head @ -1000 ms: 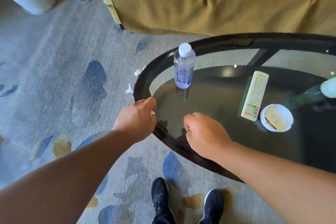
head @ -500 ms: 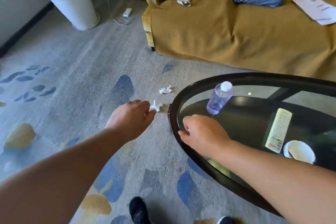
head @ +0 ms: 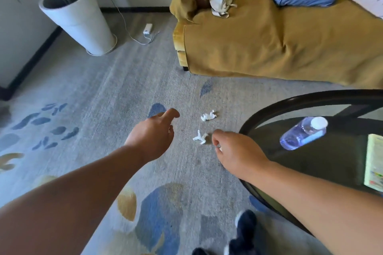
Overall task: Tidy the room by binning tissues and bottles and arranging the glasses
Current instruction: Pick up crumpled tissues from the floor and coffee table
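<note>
Head view: the left hand [head: 153, 133] is above the carpet [head: 99, 89], forefinger extended, other fingers loosely curled, holding nothing. The right hand [head: 235, 151] is curled (white scrap beneath; grip cannot be told). The near tissue [head: 200, 138] lies just beside its fingertips, with the far tissue [head: 208, 115] beyond. The bottle [head: 302, 135] stands on the table [head: 269, 107].

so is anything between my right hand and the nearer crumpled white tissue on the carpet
Nothing visible. The nearer crumpled white tissue lies on open grey patterned carpet just beyond the right hand, with only bare floor between them. The dark-rimmed oval glass table sits off to the right, clear of that path.
</note>
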`<state>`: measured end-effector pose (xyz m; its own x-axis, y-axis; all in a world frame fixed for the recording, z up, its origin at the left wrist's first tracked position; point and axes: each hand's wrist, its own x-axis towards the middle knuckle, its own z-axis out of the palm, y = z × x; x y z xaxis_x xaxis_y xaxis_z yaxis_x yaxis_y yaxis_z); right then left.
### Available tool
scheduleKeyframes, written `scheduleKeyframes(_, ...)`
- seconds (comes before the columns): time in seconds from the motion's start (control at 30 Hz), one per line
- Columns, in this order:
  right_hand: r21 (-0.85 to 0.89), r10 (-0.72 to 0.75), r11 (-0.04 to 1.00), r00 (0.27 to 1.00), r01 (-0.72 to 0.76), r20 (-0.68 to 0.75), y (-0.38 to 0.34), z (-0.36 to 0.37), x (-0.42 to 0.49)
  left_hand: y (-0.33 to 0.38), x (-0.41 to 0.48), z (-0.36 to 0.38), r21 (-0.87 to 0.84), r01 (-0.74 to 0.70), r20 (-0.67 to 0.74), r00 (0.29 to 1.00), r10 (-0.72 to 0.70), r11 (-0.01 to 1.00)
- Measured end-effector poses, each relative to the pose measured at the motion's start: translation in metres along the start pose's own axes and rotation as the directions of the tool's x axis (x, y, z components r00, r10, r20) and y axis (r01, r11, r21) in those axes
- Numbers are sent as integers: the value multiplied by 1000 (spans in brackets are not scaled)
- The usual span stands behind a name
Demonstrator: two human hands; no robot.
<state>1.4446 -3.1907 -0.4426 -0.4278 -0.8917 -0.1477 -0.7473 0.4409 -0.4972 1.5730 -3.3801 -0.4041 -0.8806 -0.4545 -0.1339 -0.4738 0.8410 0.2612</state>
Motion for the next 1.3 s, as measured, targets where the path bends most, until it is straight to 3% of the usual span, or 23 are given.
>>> scheduleKeyframes(0.33, -10, 75, 997, 997, -75, 15, 49, -12, 130, -18, 162, 25, -60, -150, 68, 986, 154, 987)
scheduleKeyframes(0.73, 69, 266, 961, 963, -268, 39, 76, 6, 225, -74, 290, 61, -65, -272, 208, 937, 280, 960)
scheduleKeyframes(1.07, 116, 536, 842, 842, -527, -64, 78, 70, 302, -120, 392, 112, -135, -485, 383, 779, 497, 864)
scheduleKeyframes(1.3, 163, 610, 790, 785, -592, -108, 116, 154, 338, -144, 433, 203, -107, -574, 475, 688, 548, 812)
